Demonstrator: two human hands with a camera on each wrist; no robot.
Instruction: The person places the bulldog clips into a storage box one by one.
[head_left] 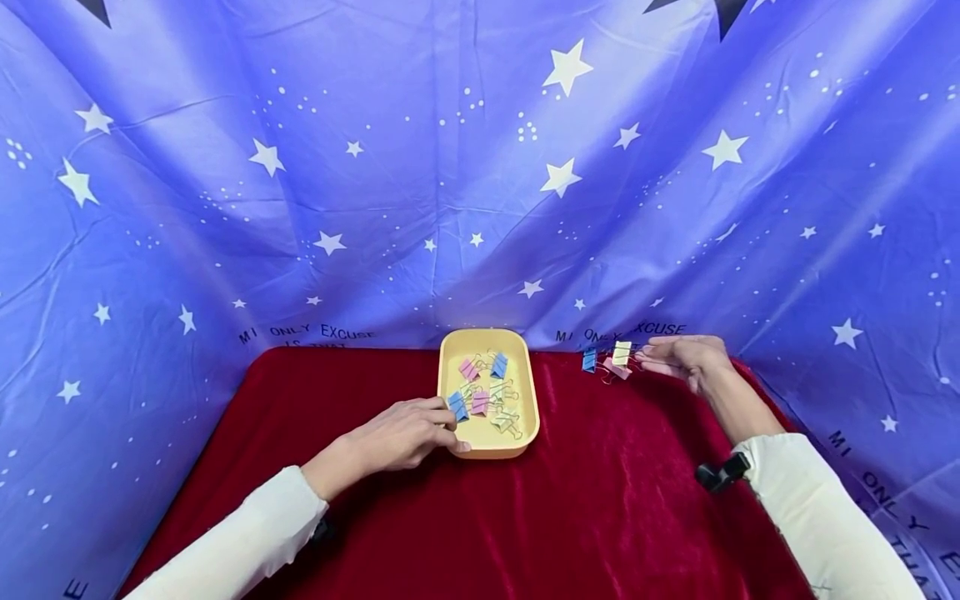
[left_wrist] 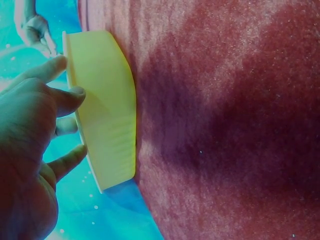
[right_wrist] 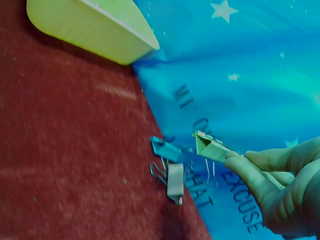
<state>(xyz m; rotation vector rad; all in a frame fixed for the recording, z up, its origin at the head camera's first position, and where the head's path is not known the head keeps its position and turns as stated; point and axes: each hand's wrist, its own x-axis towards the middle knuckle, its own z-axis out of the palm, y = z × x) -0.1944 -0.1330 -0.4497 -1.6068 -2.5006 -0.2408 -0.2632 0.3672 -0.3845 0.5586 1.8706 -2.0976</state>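
My left hand (head_left: 405, 433) holds the left rim of a yellow tray (head_left: 491, 452), its fingertips at the edge in the left wrist view. A blue binder clip (head_left: 458, 407) sits in the tray beside those fingers. My right hand (head_left: 686, 358) pinches a pale yellow binder clip (head_left: 622, 353) by its wire handle, with thumb and fingertips. In the right wrist view this yellow clip (right_wrist: 212, 150) is held above the cloth's edge. Near it lie a blue binder clip (right_wrist: 167, 149) and a pink binder clip (right_wrist: 175, 180).
Inside the tray are several more binder clips, among them a pink clip (head_left: 481, 403), a blue clip (head_left: 499, 365) and a pale clip (head_left: 505, 422). Dark red velvet cloth (head_left: 360, 533) covers the table. A blue curtain with white stars (head_left: 442, 167) hangs behind and at both sides.
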